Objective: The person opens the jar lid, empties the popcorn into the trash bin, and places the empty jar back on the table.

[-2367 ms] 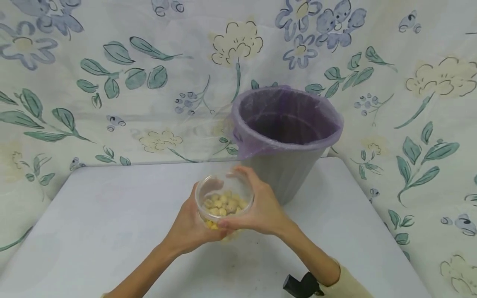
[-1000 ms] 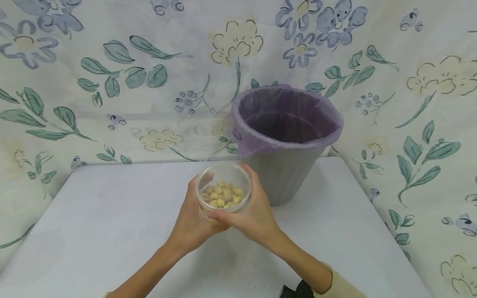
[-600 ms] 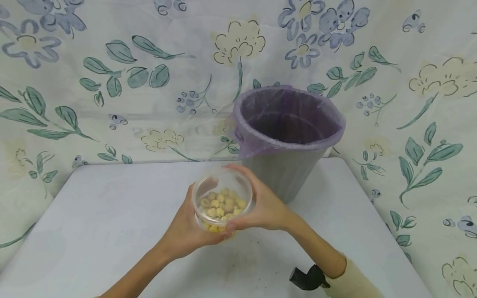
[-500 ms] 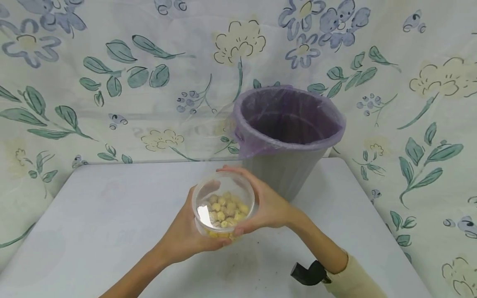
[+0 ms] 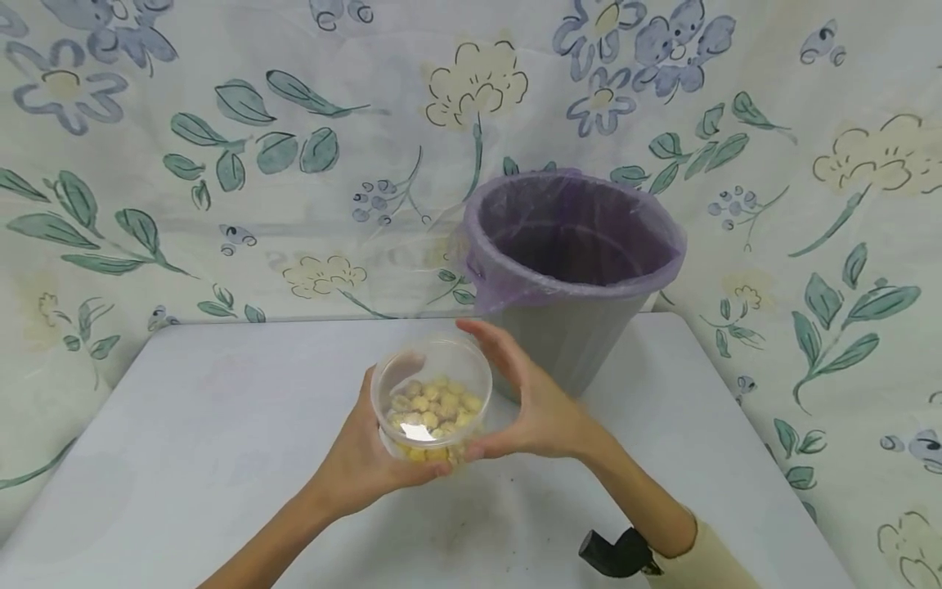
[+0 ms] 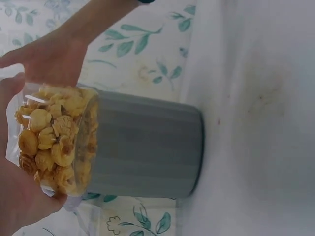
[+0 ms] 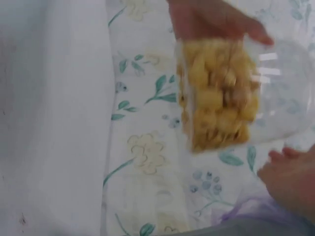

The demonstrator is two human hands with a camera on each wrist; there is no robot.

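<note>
A clear round plastic jar (image 5: 434, 401), part filled with golden popcorn (image 6: 49, 137), is held up over the white table. My left hand (image 5: 361, 458) grips it from the left, with the thumb across its near side. In the head view, my right hand (image 5: 540, 409) is at the jar's right, fingers spread and the thumb tip close to its lower side. The right wrist view shows a gap between that right hand (image 7: 290, 177) and the jar (image 7: 280, 93). A white glare lies over the popcorn in the head view.
Behind the right hand stands a grey bin (image 5: 567, 343) with a purple liner (image 5: 486, 278) folded over its rim. A floral cloth (image 5: 294, 204) hangs behind the white table (image 5: 221, 409). Small dark specks dot the tabletop. A black device (image 5: 618, 554) sits at the right sleeve.
My right hand has come away from the jar's rim towards the right, its fingers spreading. The jar, still in my left hand, has shifted slightly left since half a second ago.
</note>
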